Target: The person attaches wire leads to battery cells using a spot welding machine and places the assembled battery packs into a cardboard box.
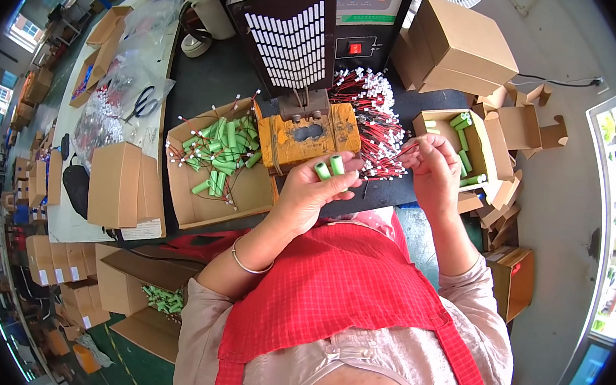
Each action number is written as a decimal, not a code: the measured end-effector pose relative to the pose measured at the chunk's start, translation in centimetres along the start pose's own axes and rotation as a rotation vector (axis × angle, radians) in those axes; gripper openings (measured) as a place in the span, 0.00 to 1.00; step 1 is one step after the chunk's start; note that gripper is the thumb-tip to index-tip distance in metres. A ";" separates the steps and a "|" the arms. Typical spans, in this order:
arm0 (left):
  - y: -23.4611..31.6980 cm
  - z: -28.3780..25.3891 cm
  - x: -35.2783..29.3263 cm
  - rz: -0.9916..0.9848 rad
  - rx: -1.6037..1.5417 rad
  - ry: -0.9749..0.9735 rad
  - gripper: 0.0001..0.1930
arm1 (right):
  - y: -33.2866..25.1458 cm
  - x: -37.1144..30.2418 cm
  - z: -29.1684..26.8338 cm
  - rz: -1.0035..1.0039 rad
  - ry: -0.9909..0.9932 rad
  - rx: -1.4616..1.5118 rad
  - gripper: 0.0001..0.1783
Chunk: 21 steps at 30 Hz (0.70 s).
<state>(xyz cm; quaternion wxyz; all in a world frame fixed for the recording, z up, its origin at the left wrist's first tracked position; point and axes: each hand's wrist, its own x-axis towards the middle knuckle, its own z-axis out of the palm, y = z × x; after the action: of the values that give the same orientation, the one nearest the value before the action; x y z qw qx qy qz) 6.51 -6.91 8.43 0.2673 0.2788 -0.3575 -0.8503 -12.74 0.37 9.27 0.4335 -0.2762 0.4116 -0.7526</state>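
My left hand (311, 189) is closed around two green cylindrical battery cells (329, 167), their pale ends showing, just in front of a yellow block (309, 136) on a spot welder (284, 31). To its right, my right hand (436, 168) is raised, fingertips pinched on a thin red-and-black wire lead (402, 155). Behind and between my hands spreads a heap of such leads (372, 114) with white connectors. At the left of the block, a cardboard tray (208, 217) holds several green cells (229, 143) with wires attached. Beyond my right hand, a smaller box (493, 160) contains more green cells (464, 140).
A black control unit (367, 34) with a red switch stands behind the welder. Cardboard boxes (453, 52) are stacked at the back right. On the left table lie blue-handled scissors (143, 103), plastic bags and a carton (124, 185). Another open carton (149, 332) with green cells sits below.
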 end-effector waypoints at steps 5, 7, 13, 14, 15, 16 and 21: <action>-0.5 -0.5 0.0 0.080 0.163 0.000 0.17 | 0.8 -0.2 0.1 -0.227 -0.029 -0.454 0.12; -0.3 -0.8 0.0 0.127 0.215 0.033 0.16 | -1.2 0.1 1.2 -0.838 -0.194 -1.308 0.26; 0.6 -0.8 -0.1 0.167 0.286 0.048 0.12 | 0.6 0.4 2.7 -0.341 -0.569 -1.023 0.07; 0.9 -1.0 0.1 0.279 0.381 0.093 0.11 | 0.9 0.4 3.0 -0.105 -0.458 -0.924 0.08; 1.3 -1.2 0.3 0.391 0.476 0.138 0.11 | 1.2 0.9 3.2 -0.004 -0.414 -0.844 0.09; 2.2 -1.5 0.5 0.443 0.657 0.170 0.11 | 1.5 1.5 3.4 0.101 -0.362 -0.766 0.10; 3.4 -3.9 3.1 0.789 1.093 0.272 0.13 | 2.6 3.8 5.4 0.251 -0.358 -0.627 0.12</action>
<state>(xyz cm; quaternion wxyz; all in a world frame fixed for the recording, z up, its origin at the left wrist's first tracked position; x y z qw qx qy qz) 7.81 -12.74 7.89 0.4204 0.3271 -0.7730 -0.3445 -9.28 -5.80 10.05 0.4817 -0.4698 0.5702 -0.4713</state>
